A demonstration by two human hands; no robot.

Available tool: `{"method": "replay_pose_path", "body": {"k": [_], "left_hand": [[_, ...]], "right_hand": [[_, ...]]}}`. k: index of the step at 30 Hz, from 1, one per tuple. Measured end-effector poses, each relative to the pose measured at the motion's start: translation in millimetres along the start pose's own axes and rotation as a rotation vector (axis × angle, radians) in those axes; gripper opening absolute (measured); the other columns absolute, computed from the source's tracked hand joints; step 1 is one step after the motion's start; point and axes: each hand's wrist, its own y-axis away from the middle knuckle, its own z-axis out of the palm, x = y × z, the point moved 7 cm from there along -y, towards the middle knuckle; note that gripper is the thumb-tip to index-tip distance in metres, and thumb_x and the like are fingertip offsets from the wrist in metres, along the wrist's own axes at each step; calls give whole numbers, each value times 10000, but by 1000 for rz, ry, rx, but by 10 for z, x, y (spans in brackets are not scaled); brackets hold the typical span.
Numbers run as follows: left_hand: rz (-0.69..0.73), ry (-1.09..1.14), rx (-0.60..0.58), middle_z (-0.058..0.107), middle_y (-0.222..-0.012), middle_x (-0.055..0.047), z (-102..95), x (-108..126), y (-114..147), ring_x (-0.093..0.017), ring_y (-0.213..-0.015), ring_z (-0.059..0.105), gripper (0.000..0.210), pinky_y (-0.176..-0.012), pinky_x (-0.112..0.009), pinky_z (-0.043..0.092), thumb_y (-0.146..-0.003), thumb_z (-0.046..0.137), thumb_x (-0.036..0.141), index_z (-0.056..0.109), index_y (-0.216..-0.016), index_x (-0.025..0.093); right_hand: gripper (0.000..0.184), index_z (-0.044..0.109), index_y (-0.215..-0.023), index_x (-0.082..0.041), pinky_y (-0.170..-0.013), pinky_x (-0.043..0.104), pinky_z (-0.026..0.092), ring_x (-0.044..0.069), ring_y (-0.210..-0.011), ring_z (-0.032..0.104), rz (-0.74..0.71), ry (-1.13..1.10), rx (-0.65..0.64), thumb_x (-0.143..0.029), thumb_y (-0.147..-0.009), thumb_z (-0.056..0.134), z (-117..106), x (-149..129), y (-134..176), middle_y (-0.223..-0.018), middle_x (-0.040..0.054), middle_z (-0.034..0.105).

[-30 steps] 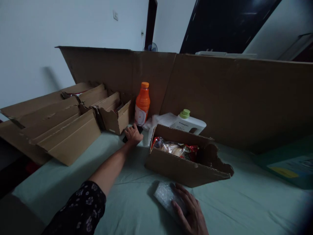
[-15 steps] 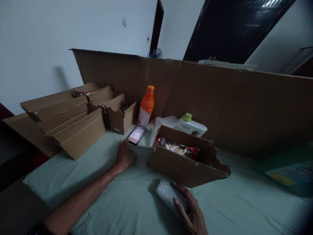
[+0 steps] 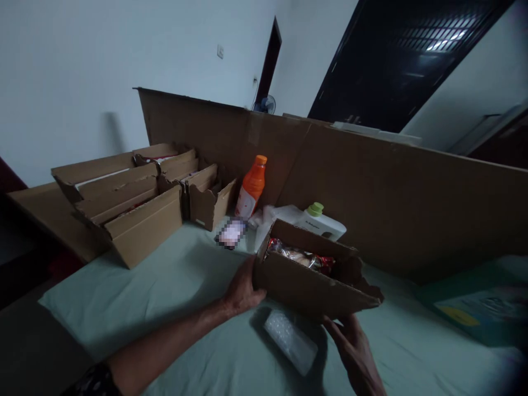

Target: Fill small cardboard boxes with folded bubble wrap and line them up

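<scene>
A small open cardboard box (image 3: 305, 286) stands on the green cloth in front of me, with clear and red plastic packets (image 3: 303, 256) inside. My left hand (image 3: 243, 289) grips its left end, thumb on the front wall and fingertips hidden behind the edge. At the lower front edge, toward the right, my right hand (image 3: 352, 344) takes hold of the same box, its fingertips partly hidden beneath it. Just in front of the box lies a bubble-wrapped bundle (image 3: 291, 341), between my hands and touched by neither.
A phone (image 3: 231, 234) lies beyond my left hand. Behind stand an orange bottle (image 3: 251, 187), clear plastic wrap (image 3: 284, 213) and a white bottle with a green cap (image 3: 322, 223). Divided cardboard boxes (image 3: 144, 214) fill the left. A green container (image 3: 478, 302) sits right, before a cardboard wall (image 3: 371, 187).
My left hand has moved right from beside the phone to the box's left end. My right hand has let go of the bubble-wrapped bundle and reached the box's front edge.
</scene>
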Motion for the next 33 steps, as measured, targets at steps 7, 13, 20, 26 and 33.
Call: {"method": "replay_pose_path", "body": {"k": [7,13,20,26,33], "left_hand": [[15,86,21,528,-1418,-153,-94,104,107,-334,-1343,462,795,-1167,-472,309,-671,665,121,410,-1422,177],[-18,144,-32,515,-1447,-153,-74,17,-122,-321,-1364,450,810,-1172,-458,313,-670,640,117,391,-1440,157],[-154,169,-77,419,-1525,-220,-227,-223,322,-368,-1419,381,840,-1198,-522,241,-691,624,159,347,-1482,100],[-330,436,-205,454,-1487,-219,-197,-211,1048,-337,-1365,447,871,-1134,-461,341,-720,697,288,341,-1498,123],[-667,1093,-95,683,-960,-48,-258,-110,1334,-195,-853,636,633,-737,-288,464,-664,798,453,591,-1199,186]], "right_hand": [[675,605,-1165,-177,-762,388,576,319,-942,695,-12,-8,30,-563,-636,767,173,92,-17,-1156,137,697],[725,548,-1243,-169,-785,373,575,295,-961,692,-23,-31,-24,-602,-688,719,237,57,-88,-1159,146,689],[702,524,-1397,-238,-802,405,574,324,-1076,679,-75,299,-42,-585,-797,637,92,401,568,-1354,142,627],[228,685,-1050,-244,-775,403,554,266,-906,697,-656,569,113,-361,-872,603,571,-192,1044,-997,72,741],[382,605,-1260,-246,-905,406,521,257,-1109,640,-1058,559,-120,-232,-878,610,1208,-1046,1779,-1244,94,679]]}}
